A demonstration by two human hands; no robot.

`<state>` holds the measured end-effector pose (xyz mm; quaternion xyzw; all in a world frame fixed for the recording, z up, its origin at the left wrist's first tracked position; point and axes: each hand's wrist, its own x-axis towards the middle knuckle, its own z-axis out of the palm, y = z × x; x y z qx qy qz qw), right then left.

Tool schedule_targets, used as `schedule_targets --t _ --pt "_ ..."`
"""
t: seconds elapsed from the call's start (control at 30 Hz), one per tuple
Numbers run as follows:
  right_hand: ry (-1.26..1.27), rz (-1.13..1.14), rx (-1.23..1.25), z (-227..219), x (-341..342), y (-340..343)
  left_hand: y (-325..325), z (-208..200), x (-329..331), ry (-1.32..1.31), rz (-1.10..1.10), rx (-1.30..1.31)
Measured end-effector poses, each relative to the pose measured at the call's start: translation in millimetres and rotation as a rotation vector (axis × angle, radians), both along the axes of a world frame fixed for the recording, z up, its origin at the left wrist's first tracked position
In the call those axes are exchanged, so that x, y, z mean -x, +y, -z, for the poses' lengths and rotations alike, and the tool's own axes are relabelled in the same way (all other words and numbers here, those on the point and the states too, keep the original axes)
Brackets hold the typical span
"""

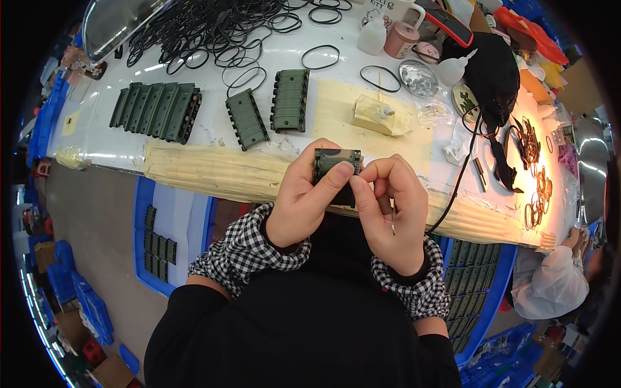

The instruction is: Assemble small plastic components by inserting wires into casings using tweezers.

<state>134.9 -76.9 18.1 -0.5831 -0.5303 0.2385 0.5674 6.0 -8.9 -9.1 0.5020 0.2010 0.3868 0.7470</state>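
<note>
My left hand (307, 197) grips a dark green ribbed plastic piece (328, 156) just past the padded table edge, thumb across its face. At the piece's right side, my right hand (396, 207) is closed, thumb and forefinger pinched against the edge. A thin metal tool (393, 223) pokes out below its curled fingers; the rest of it is hidden. What lies between the pinching fingertips is too small to make out. Similar green pieces lie beyond on the table: a row side by side (155, 111), a tilted one (247, 120) and an upright one (290, 101).
A tangle of black rubber rings (200, 32) covers the far left. A yellow block (381, 116) sits ahead, near bottles, a cup (401, 40) and a lit lamp (491, 77). Blue trays (139, 246) of green pieces flank me below. A co-worker (550, 284) sits at right.
</note>
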Motion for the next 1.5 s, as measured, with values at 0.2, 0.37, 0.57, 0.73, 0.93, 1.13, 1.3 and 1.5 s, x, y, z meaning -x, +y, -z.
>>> schedule_targets --t 0.2,0.37,0.57,0.73,0.93,1.13,1.3,1.5 --pt "0.293 -0.047 0.142 1.9 -4.5 -6.6 0.5 -8.7 2.5 0.054 0.045 0.037" --pt "0.312 -0.029 0.084 5.9 1.8 -10.1 -0.7 -16.2 0.9 0.001 0.046 0.141" --pt "0.208 -0.024 0.039 0.5 7.3 -11.3 -1.2 -17.3 1.9 -0.021 0.054 0.193" --pt "-0.050 0.014 -0.025 -5.3 7.6 -10.9 -0.4 -15.9 4.9 0.024 0.076 0.197" --pt "-0.197 0.043 -0.080 -11.0 11.1 -9.5 -0.7 -16.7 6.3 -0.002 0.069 0.211" --pt "0.223 -0.004 0.101 -2.3 4.6 -14.5 2.7 -10.3 6.8 0.012 0.025 -0.032" --pt "0.204 -0.014 0.136 -6.6 -1.9 -12.1 -0.2 -5.2 6.2 0.126 -0.121 -0.368" --pt "0.330 -0.054 0.139 -1.0 -6.9 -12.5 8.6 0.0 4.0 0.171 -0.220 -0.737"
